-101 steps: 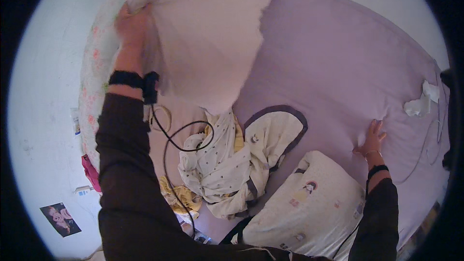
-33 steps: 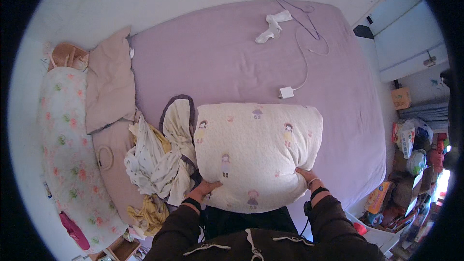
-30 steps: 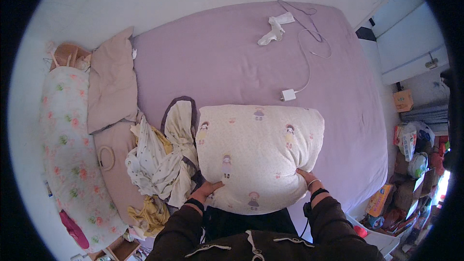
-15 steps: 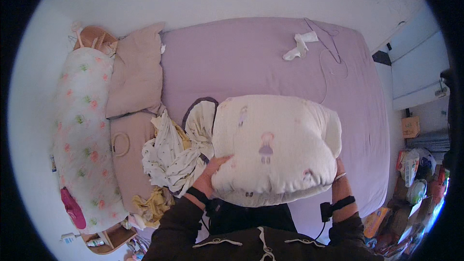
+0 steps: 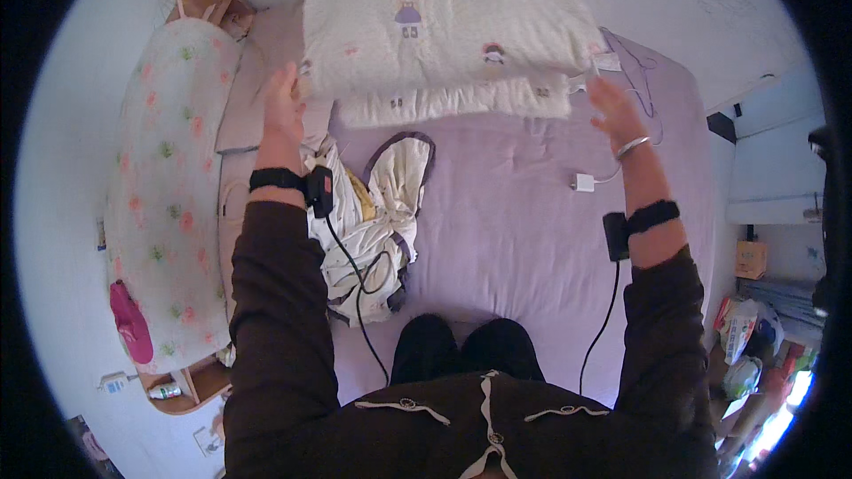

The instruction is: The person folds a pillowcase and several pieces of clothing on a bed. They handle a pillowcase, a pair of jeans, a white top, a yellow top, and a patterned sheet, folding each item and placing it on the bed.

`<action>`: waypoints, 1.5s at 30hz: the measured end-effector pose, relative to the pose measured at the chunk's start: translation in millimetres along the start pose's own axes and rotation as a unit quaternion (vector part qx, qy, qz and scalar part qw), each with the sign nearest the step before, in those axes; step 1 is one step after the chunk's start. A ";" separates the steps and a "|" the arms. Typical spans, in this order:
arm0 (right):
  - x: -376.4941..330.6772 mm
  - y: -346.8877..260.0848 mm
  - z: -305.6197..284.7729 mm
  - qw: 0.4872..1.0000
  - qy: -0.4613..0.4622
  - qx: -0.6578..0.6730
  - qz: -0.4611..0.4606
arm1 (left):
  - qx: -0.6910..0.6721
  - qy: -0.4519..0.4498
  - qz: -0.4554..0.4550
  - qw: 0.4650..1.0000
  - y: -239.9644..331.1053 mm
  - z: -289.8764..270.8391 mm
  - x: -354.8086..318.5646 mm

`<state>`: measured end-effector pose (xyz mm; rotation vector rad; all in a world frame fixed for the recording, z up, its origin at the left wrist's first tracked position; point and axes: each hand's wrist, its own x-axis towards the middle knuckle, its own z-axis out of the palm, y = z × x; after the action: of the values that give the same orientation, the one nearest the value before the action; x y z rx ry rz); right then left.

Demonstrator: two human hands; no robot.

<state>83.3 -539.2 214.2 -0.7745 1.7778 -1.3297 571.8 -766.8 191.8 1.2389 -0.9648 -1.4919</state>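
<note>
Left hand (image 5: 284,111): beside cream, doll-printed, folded cloth quilt (image 5: 453,31)
Right hand (image 5: 615,111): near its opposite edge
Fingers (image 5: 286,80): gripping or loose, I can't tell

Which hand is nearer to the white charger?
Right. The right hand appears above and slightly right of the white charger; the left hand is far to its left.

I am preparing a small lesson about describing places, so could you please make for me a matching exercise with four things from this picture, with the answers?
Column one:
1. doll-print bedding
2. charger block
3. magenta item
4. crumpled cloth

Column two:
A. small and white, on the purple bedsheet
B. has a dark edge
C. between the left hand and the right hand
D. at the left edge of the floral cover

Pairs: 1-C, 2-A, 3-D, 4-B
</note>
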 end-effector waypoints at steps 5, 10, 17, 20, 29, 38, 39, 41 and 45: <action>-68.3 114.1 27.6 0.966 -0.183 -0.078 0.168 | 0.347 -0.040 0.017 0.937 -145.0 -101.4 -58.2; -155.0 200.8 25.3 0.912 -0.204 -0.131 0.331 | 0.676 -0.011 -0.040 0.736 -243.3 -181.3 -193.4; -216.7 236.1 23.5 0.883 -0.233 -0.165 0.372 | 0.645 0.141 -0.127 0.740 -266.1 -224.8 -245.2; -215.3 233.0 29.4 0.892 -0.236 -0.176 0.344 | 0.607 0.018 -0.200 0.769 -265.2 -226.4 -229.6; -196.0 168.1 83.0 0.931 -0.279 -0.122 0.200 | 0.177 -0.092 -0.103 0.974 -130.5 -84.9 -222.3; -204.6 68.6 173.5 0.847 -0.364 0.135 0.364 | 0.163 -0.583 0.053 0.794 -47.5 82.1 -353.7; -206.9 68.0 176.0 0.856 -0.360 0.103 0.357 | 0.155 -0.603 0.000 0.783 -55.8 79.0 -356.9; -211.5 73.5 172.4 0.871 -0.364 0.036 0.328 | 0.313 -0.540 0.074 0.778 -86.5 57.2 -342.9; -205.6 91.3 130.3 0.885 -0.311 0.055 0.343 | 0.546 -0.282 0.042 0.788 -164.7 -53.1 -267.3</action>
<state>299.3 -409.1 150.8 -0.3730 1.2500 -0.5973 609.0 -467.0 91.2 1.4541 -2.4872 -1.2109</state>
